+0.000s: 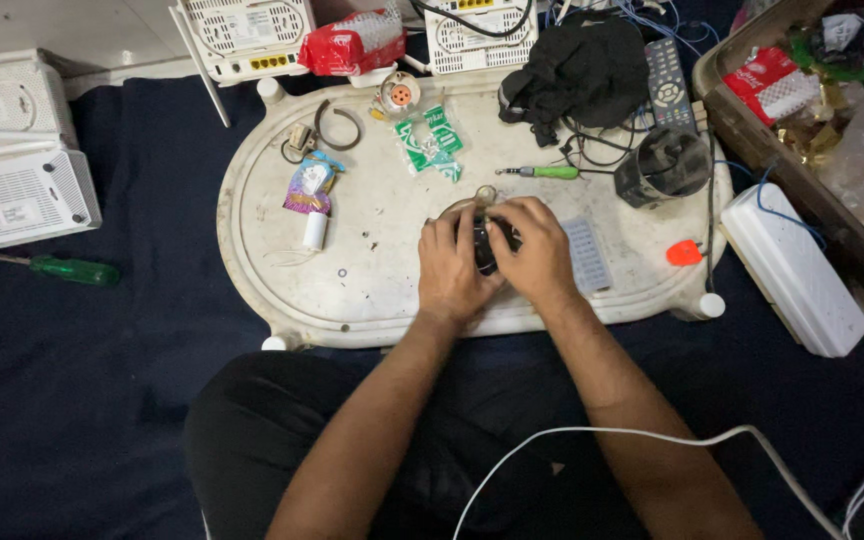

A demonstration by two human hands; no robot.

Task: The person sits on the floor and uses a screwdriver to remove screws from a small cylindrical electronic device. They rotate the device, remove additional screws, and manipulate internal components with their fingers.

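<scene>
The small dark object (485, 243) is mostly covered by the left hand (449, 268) and right hand (537, 252), so its kind and how the fingers grip it cannot be told, while the cardboard box (752, 130) runs off the right edge.

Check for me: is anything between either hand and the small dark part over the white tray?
Nothing visible is. The left hand and right hand both already close around the small dark part above the white oval plastic tray. The nearest item, a grey ribbed rectangular piece, lies beside the right hand.
</scene>
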